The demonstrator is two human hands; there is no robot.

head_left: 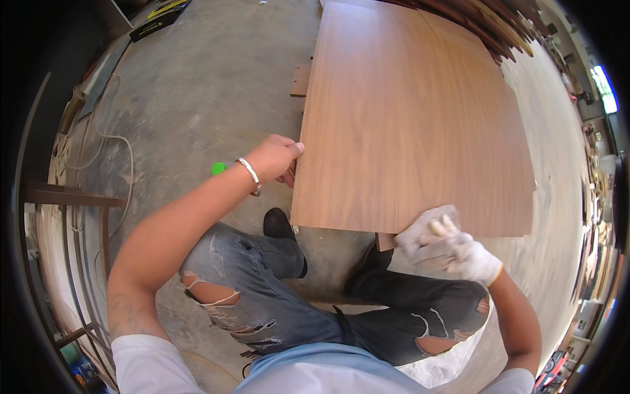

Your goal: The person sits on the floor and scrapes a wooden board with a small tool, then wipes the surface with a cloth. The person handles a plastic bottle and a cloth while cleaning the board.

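Note:
A large brown wood-grain panel (pixel 407 118) lies flat before my knees. My bare left hand (pixel 281 157), with a silver bracelet at the wrist, is closed at its left edge; the thumb rests by the top face and the fingers curl below. At the panel's near edge, toward the right, my right hand (pixel 469 255) wears a white knit glove. It is closed on a crumpled greyish rag (pixel 423 231), which touches the edge. Smearing blurs the rag and glove a little.
Pieces of wood (pixel 300 80) stick out from under the panel. Dark brown boards (pixel 489 29) lie at its far right. A bright green cap (pixel 218 169) shows beside my left forearm. A brown metal frame (pixel 72 196) and a pale hose (pixel 130 157) are at the left.

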